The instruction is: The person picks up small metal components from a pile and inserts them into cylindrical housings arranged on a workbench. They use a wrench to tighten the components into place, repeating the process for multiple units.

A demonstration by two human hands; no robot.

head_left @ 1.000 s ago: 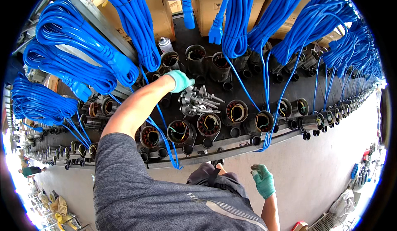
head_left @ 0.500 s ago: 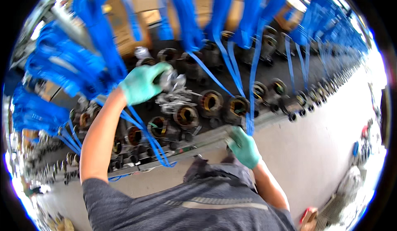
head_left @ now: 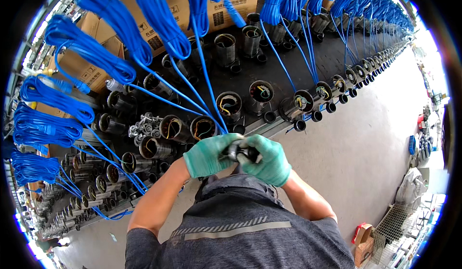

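Gloved fingers [head_left: 260, 144] partly hide the metal part [head_left: 234, 152].

Bright, white light fills the scene, strongest along the left and right rims, where it burns out to plain white with blue-violet fringes. The pale floor [head_left: 365, 115] reflects it evenly, while the dark desk [head_left: 269, 69] soaks it up and the tubes [head_left: 225, 54] glint outside and sink into shadow within. The cords [head_left: 113, 16] look crisp; the hands [head_left: 270, 162] and metal part [head_left: 234, 152] are slightly smeared. Fisheye distortion bows the desk's edge, and black surrounds the round view.
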